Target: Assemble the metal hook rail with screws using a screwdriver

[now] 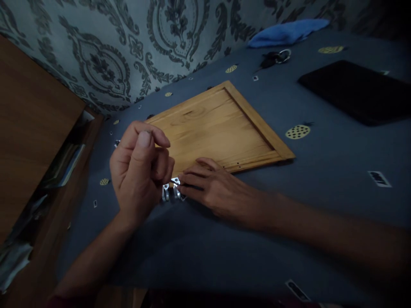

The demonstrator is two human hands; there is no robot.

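A flat wooden panel (218,128) with a raised frame lies on a blue-grey patterned cloth (321,179). My left hand (139,171) hovers at its near left corner, thumb pressed against the curled fingers in a pinch; what it pinches is too small to make out. My right hand (212,188) lies low on the cloth by the panel's near edge, fingers stretched toward small shiny metal brackets (170,190) and touching them. The brackets sit on the cloth between the two hands.
A dark flat rectangular object (356,90) lies at the far right. A key bunch with a ring (276,57) and a blue cloth (285,32) sit near the patterned wall. A wooden cabinet (28,141) with shelves stands at the left.
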